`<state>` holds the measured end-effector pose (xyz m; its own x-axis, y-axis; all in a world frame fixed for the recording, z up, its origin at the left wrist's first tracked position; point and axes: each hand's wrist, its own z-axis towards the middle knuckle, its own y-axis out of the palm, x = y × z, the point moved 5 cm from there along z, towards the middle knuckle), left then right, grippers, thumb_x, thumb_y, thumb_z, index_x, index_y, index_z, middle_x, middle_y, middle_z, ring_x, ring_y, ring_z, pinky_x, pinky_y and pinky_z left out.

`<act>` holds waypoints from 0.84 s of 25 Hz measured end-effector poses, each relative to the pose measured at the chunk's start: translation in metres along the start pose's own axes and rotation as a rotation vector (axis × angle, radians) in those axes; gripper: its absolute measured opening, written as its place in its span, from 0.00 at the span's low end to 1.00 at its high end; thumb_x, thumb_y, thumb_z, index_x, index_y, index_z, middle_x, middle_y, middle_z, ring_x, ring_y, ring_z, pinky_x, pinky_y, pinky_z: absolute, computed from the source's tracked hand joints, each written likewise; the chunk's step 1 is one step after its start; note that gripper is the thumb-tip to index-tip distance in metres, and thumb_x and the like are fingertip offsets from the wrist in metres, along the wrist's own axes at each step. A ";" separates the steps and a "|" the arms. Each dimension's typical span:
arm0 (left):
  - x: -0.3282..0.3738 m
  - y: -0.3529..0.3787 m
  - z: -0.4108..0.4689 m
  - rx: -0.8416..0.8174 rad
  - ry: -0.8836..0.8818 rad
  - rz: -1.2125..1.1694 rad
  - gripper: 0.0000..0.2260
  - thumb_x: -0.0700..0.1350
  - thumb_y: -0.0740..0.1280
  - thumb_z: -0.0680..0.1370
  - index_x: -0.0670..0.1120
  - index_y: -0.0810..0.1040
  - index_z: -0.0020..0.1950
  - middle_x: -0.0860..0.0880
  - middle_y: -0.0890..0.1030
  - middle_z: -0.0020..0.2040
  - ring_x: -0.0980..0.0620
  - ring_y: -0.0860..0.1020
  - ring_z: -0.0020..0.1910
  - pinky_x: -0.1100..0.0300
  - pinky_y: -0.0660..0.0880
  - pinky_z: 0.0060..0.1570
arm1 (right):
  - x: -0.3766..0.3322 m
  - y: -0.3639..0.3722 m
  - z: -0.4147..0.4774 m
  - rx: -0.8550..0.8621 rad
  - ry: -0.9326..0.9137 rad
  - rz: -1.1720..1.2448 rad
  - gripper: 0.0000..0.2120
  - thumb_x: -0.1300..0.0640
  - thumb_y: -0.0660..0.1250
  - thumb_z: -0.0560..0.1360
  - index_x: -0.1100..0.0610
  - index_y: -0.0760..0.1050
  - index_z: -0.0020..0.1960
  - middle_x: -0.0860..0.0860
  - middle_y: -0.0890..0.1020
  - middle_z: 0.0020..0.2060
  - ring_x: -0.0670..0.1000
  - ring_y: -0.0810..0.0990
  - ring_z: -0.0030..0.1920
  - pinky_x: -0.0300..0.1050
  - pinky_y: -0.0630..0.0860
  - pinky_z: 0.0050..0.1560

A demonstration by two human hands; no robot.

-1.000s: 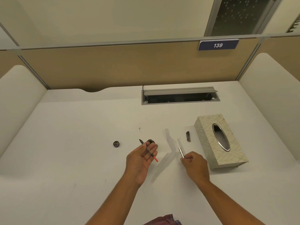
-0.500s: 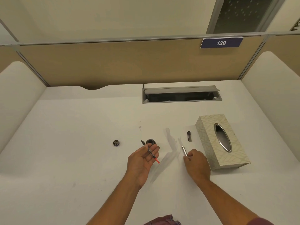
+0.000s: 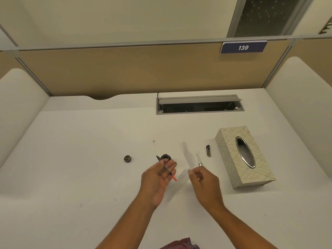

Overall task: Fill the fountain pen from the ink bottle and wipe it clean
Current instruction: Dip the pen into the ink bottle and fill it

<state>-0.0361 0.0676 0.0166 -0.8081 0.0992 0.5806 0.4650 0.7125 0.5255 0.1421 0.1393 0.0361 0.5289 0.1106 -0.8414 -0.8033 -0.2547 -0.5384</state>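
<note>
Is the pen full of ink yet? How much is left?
Done: the ink bottle is open, and its lid and the pen cap lie aside. In hand: the left hand holds the nib part beside the bottle; the silver barrel shows by the right hand. Left, probably: dipping, filling, wiping, reassembling.

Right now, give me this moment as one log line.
left hand: holds nib section palm-up | right hand: by silver barrel, grip unclear | ink bottle: open | tissue box: untouched
</note>
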 end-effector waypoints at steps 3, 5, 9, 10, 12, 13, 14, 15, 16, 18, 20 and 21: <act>-0.004 0.001 -0.001 -0.017 -0.011 0.014 0.12 0.39 0.63 0.88 0.35 0.81 0.65 0.36 0.89 0.59 0.41 0.90 0.58 0.47 0.82 0.59 | -0.017 0.019 -0.012 -0.227 0.084 0.102 0.16 0.45 0.64 0.82 0.51 0.82 0.42 0.47 0.86 0.35 0.46 0.82 0.35 0.33 0.75 0.36; -0.008 0.001 -0.002 -0.025 -0.023 0.027 0.12 0.39 0.63 0.88 0.35 0.81 0.66 0.36 0.89 0.60 0.41 0.89 0.59 0.47 0.82 0.58 | -0.023 0.027 -0.019 -0.324 0.176 0.152 0.17 0.46 0.61 0.84 0.51 0.84 0.44 0.48 0.87 0.37 0.47 0.83 0.35 0.34 0.77 0.37; -0.012 -0.001 -0.001 -0.033 -0.040 0.011 0.13 0.40 0.62 0.88 0.34 0.80 0.67 0.36 0.89 0.60 0.40 0.89 0.61 0.47 0.82 0.60 | -0.028 0.029 -0.024 -0.356 0.263 0.200 0.14 0.51 0.61 0.84 0.51 0.84 0.46 0.48 0.88 0.38 0.47 0.84 0.37 0.38 0.79 0.42; -0.013 -0.002 -0.001 -0.037 -0.043 0.006 0.13 0.40 0.62 0.88 0.34 0.80 0.67 0.36 0.89 0.60 0.40 0.89 0.61 0.47 0.82 0.60 | -0.028 0.028 -0.024 -0.346 0.283 0.208 0.14 0.51 0.62 0.84 0.50 0.85 0.46 0.48 0.88 0.38 0.47 0.85 0.38 0.37 0.79 0.42; -0.014 -0.003 0.000 -0.045 -0.050 0.001 0.13 0.40 0.63 0.88 0.35 0.80 0.67 0.36 0.89 0.61 0.41 0.88 0.61 0.47 0.82 0.59 | -0.028 0.026 -0.025 -0.317 0.318 0.233 0.13 0.51 0.63 0.83 0.50 0.85 0.46 0.47 0.88 0.38 0.46 0.85 0.37 0.36 0.78 0.41; -0.014 -0.003 0.000 -0.051 -0.054 -0.004 0.13 0.40 0.63 0.88 0.35 0.80 0.67 0.36 0.89 0.60 0.41 0.88 0.61 0.48 0.82 0.59 | -0.028 0.025 -0.025 -0.298 0.330 0.246 0.13 0.50 0.64 0.83 0.50 0.85 0.46 0.47 0.88 0.37 0.45 0.85 0.37 0.36 0.79 0.41; -0.015 -0.002 0.001 -0.055 -0.060 -0.011 0.13 0.40 0.63 0.88 0.35 0.80 0.67 0.36 0.89 0.60 0.41 0.88 0.61 0.48 0.83 0.58 | -0.027 0.025 -0.025 -0.275 0.340 0.259 0.11 0.50 0.65 0.82 0.50 0.85 0.47 0.46 0.88 0.37 0.45 0.85 0.38 0.38 0.81 0.43; -0.016 -0.002 0.001 -0.057 -0.066 -0.018 0.13 0.40 0.63 0.88 0.35 0.81 0.67 0.36 0.89 0.60 0.41 0.88 0.61 0.48 0.83 0.57 | -0.027 0.025 -0.026 -0.245 0.346 0.276 0.09 0.51 0.66 0.82 0.49 0.84 0.48 0.46 0.88 0.37 0.45 0.86 0.38 0.40 0.82 0.45; -0.016 -0.002 0.001 -0.063 -0.073 -0.021 0.12 0.41 0.64 0.88 0.35 0.81 0.67 0.36 0.89 0.60 0.41 0.88 0.61 0.49 0.84 0.55 | -0.027 0.025 -0.026 -0.211 0.347 0.293 0.06 0.52 0.68 0.81 0.49 0.84 0.49 0.46 0.88 0.37 0.46 0.86 0.39 0.42 0.83 0.47; -0.015 -0.002 0.001 -0.079 -0.078 -0.004 0.12 0.41 0.64 0.88 0.36 0.82 0.66 0.36 0.89 0.60 0.40 0.89 0.61 0.50 0.87 0.52 | -0.028 0.022 -0.023 -0.138 0.325 0.306 0.04 0.55 0.70 0.79 0.49 0.84 0.48 0.46 0.88 0.37 0.46 0.86 0.39 0.43 0.82 0.46; -0.010 -0.004 0.000 -0.085 -0.056 0.091 0.12 0.42 0.66 0.87 0.36 0.85 0.63 0.36 0.90 0.57 0.39 0.89 0.58 0.51 0.87 0.51 | -0.030 0.017 -0.017 -0.061 0.291 0.293 0.05 0.57 0.72 0.78 0.49 0.84 0.47 0.45 0.88 0.37 0.45 0.86 0.38 0.40 0.80 0.44; -0.006 -0.006 0.001 -0.057 -0.016 0.187 0.11 0.43 0.68 0.86 0.37 0.87 0.59 0.37 0.91 0.55 0.40 0.90 0.55 0.52 0.87 0.50 | -0.032 0.014 -0.013 -0.026 0.276 0.277 0.05 0.57 0.72 0.78 0.49 0.84 0.46 0.44 0.88 0.37 0.44 0.86 0.38 0.39 0.79 0.43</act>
<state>-0.0347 0.0634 0.0096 -0.7112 0.2374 0.6617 0.6268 0.6403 0.4440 0.1178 0.1202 0.0562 0.3495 -0.2271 -0.9090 -0.9206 -0.2637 -0.2881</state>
